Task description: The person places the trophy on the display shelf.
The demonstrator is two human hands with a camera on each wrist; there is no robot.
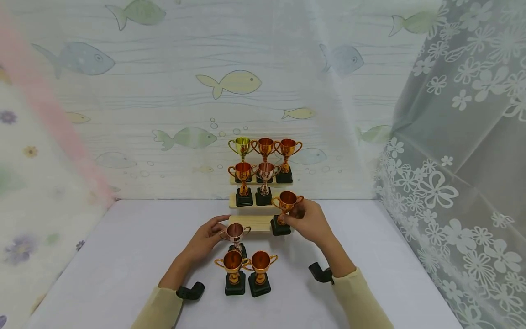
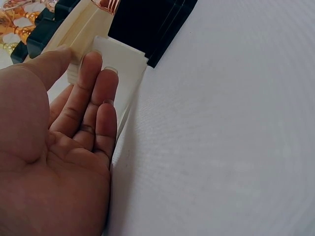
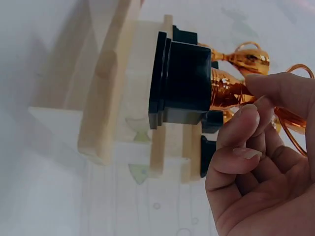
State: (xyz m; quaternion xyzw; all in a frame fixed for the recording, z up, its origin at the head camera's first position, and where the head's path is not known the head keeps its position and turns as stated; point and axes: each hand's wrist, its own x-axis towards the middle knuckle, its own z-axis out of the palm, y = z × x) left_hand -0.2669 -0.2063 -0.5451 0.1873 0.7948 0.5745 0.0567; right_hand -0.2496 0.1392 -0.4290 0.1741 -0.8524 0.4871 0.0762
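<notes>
Presently held trophy (image 1: 287,201): at three o'clock of the lowest step (image 1: 249,223), its black base (image 1: 281,228) near that end and seemingly just clear of the wood; set too far toward three o'clock, it could overhang and tip.
Right hand (image 1: 309,221): fingers (image 3: 240,125) pinch the shiny stem (image 3: 224,93) above the base; a slip on that smooth surface might let the trophy swing or drop.
Silvery trophy (image 1: 266,170): on the middle step (image 1: 233,201), at eleven o'clock of the held trophy, whose near handle could knock it through an inward lean.
Left hand (image 1: 207,237): fingers extended, gripping nothing, at the lowest step's nine o'clock end; a hard push there might jar the steps and unsettle the upper trophies (image 1: 265,146).
Rosy trophy (image 1: 235,233): on the worktop (image 1: 135,256) toward seven o'clock, close by the left hand; a careless pull-back could topple it into the front gold trophies (image 1: 260,262).
</notes>
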